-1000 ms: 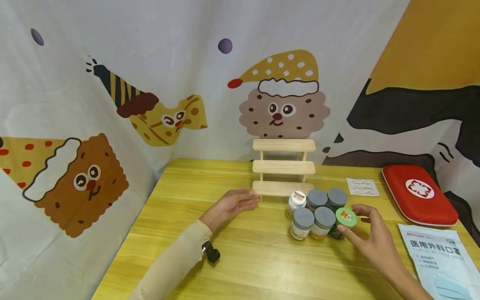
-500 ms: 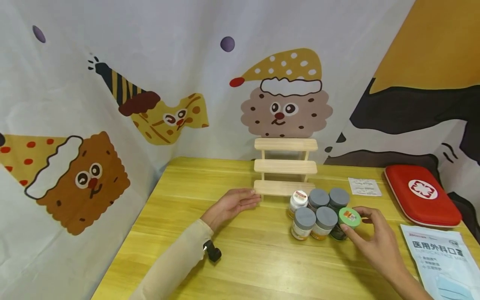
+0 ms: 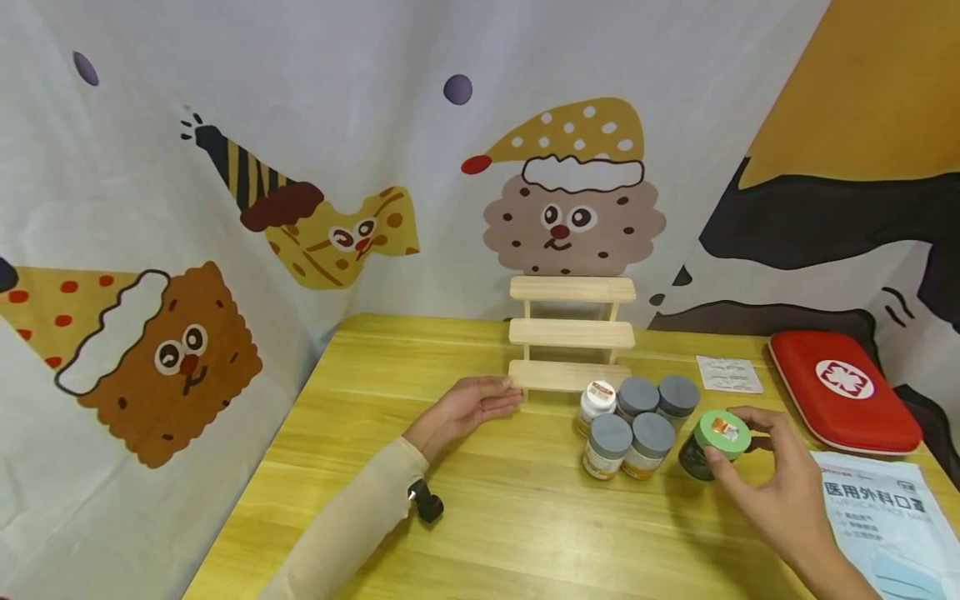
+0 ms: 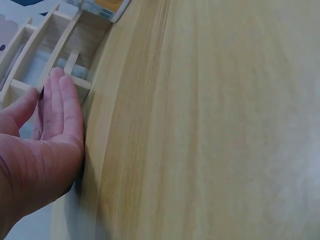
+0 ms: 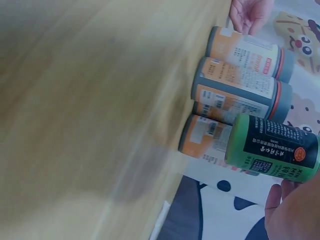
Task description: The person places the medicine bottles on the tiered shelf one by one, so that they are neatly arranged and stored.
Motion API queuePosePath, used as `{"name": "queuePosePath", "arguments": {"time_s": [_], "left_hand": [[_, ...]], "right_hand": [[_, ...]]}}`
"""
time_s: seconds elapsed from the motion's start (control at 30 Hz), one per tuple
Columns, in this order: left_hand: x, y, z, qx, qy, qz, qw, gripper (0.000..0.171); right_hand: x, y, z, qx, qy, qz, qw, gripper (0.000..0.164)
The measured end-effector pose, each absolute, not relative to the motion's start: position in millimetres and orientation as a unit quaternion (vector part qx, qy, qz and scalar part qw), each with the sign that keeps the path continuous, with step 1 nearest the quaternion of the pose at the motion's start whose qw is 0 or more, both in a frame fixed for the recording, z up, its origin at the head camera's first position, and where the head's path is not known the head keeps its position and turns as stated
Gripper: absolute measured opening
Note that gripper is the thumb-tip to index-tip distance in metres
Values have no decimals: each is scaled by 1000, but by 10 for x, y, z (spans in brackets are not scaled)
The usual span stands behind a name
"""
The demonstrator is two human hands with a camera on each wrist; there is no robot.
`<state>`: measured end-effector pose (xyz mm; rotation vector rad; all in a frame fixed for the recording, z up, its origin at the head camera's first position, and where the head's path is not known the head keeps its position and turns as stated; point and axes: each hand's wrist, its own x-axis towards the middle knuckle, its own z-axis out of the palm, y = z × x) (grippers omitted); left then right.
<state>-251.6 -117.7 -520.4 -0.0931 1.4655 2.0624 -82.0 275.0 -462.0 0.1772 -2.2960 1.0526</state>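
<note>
My right hand (image 3: 787,487) pinches a green-lidded jar (image 3: 701,458) between thumb and fingers, to the right of the other jars. In the right wrist view this green jar (image 5: 277,150), with its dark label, is raised off the table and overlaps the other jars. Several grey-lidded jars (image 3: 609,446) and one white-capped bottle (image 3: 597,404) stand grouped before a three-step wooden rack (image 3: 572,334). At the rack's lower left end is my left hand (image 3: 467,410), its fingers straight, fingertips at the bottom step. The left wrist view shows that hand (image 4: 50,145) beside the rack's frame.
A red first-aid case (image 3: 843,392) lies at the right, with a pale blue face-mask packet (image 3: 881,517) in front of it. A small white packet (image 3: 729,374) lies behind the jars. A printed cloth backdrop (image 3: 360,100) borders the table (image 3: 525,517).
The right hand has lifted the green-lidded jar and carried it rightward, away from the grey-lidded jars. The left hand has stayed at the rack.
</note>
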Motion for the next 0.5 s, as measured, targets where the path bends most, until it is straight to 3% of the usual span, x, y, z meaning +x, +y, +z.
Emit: {"name": "queuePosePath", "arguments": {"time_s": [0.37,0.5], "left_hand": [[-2509,-1173,-5200,-27,553,777,299,38],[-2498,-1177,-5185,-27,554,776,300,39]], "right_hand": [[-851,2692,-4367,105,-833,431,331,66],[-891,2651,-4254,100,-834,441,316,67]]}}
